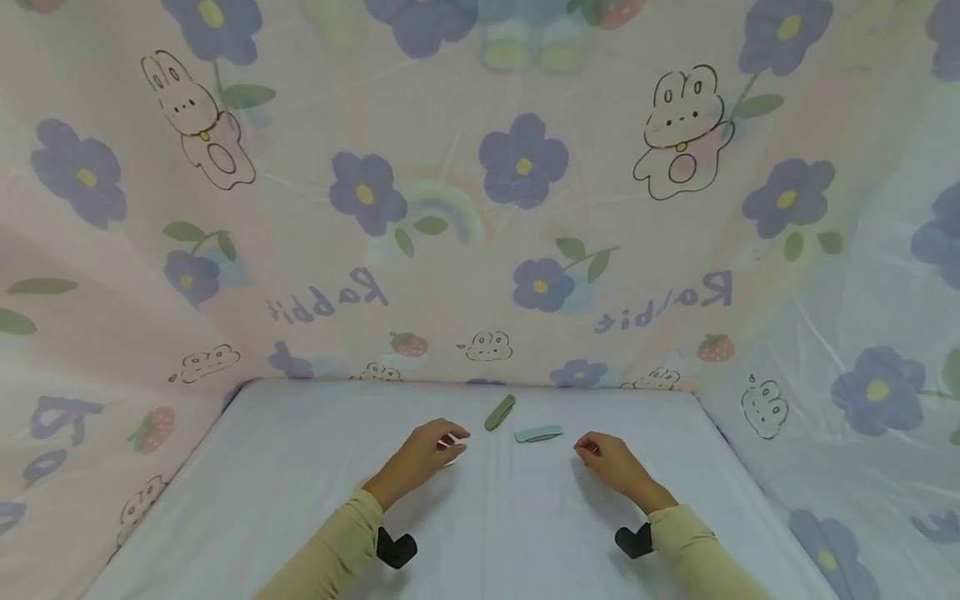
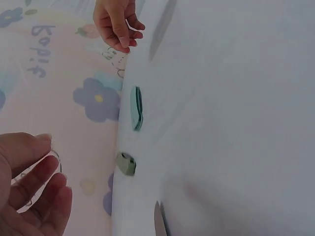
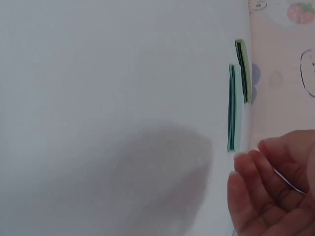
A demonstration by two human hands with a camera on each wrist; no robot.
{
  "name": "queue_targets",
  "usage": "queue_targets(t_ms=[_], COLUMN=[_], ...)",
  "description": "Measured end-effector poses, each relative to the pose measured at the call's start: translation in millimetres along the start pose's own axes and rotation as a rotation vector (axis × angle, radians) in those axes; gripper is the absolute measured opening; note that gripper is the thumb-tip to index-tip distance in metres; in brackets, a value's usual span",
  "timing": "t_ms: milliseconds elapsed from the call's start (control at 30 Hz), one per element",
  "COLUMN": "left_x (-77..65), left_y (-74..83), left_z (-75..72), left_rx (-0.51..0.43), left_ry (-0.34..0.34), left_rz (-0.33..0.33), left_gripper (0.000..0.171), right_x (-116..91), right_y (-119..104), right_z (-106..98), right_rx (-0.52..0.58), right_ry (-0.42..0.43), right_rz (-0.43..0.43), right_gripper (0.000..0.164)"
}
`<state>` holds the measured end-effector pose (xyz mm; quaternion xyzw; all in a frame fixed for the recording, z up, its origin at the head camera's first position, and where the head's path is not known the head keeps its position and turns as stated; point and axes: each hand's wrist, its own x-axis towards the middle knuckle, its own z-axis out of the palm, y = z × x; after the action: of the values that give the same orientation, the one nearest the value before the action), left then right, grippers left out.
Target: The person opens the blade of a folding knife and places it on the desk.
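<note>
On the far part of the white counter, close to the patterned sheet, an olive folded tool and a teal folded tool lay near each other without touching. They looked like pocket knives, though no view settled it. The olive one slanted, its far end to the right; the teal one lay nearly crosswise. Set between the hands, both were probably placed so that either side could reach them easily.

The left grip held nothing: its thumb and fingers were loosely bent and spread, the olive tool lying just beyond and right of its fingertips. The right grip was empty too, its relaxed fingers gathered near the thumb, with the teal tool's end just left of them. Neither touched a tool. Shadows suggested both hung above the counter, perhaps so as not to disturb the pieces.
</note>
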<state>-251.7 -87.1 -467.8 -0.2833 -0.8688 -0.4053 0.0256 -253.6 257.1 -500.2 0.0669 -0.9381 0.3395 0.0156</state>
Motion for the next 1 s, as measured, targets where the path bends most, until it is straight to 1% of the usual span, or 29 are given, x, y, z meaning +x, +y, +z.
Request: queue_targets(t_ms=[100,233,300,367,400,500,633,733,800,900,1000], left_x=[15.7,33.7,40.6,47.3,50.3,58.6,67.3,72.0,74.2,78.3,84.2], left_y=[3.7,2.4,-0.2,-1.6,-2.3,-3.3,0.1,3.9,5.9,9.9,11.7], left_z=[7.8,21.2,27.3,32.4,34.7,40.4,49.1,60.5,69.8,83.7,90.5], left_rx=[-0.029,-0.043,-0.048,-0.050,-0.049,-0.045,-0.024,-0.023,-0.030,-0.011,0.047], left_ry=[-0.027,-0.059,-0.074,-0.082,-0.083,-0.070,-0.070,-0.087,-0.099,-0.115,-0.123], left_rz=[-0.022,-0.056,-0.057,-0.060,-0.067,-0.088,-0.109,-0.112,-0.121,-0.104,-0.080], left_gripper=[0.018,0.017,0.019,0.020,0.020,0.021,0.022,0.023,0.023,0.023,0.024], right_x=[1.2,1.9,2.0,3.4,3.9,7.6,12.0,12.1,10.9,7.8,10.6], right_y=[6.2,8.3,8.6,10.1,10.3,11.9,12.3,9.0,6.3,0.4,-7.6], right_z=[-7.3,-15.9,-18.7,-19.1,-18.8,-13.8,-4.0,2.8,7.6,14.3,22.6], right_rx=[0.003,0.000,0.014,0.051,0.076,0.166,0.289,0.413,0.486,0.566,0.635], right_ry=[0.004,0.004,-0.001,-0.009,-0.018,-0.040,-0.047,-0.060,-0.092,-0.137,-0.166], right_rz=[0.027,0.021,0.033,0.058,0.062,0.108,0.169,0.209,0.227,0.261,0.265], right_gripper=[0.009,0.012,0.014,0.015,0.016,0.018,0.020,0.023,0.026,0.028,0.030])
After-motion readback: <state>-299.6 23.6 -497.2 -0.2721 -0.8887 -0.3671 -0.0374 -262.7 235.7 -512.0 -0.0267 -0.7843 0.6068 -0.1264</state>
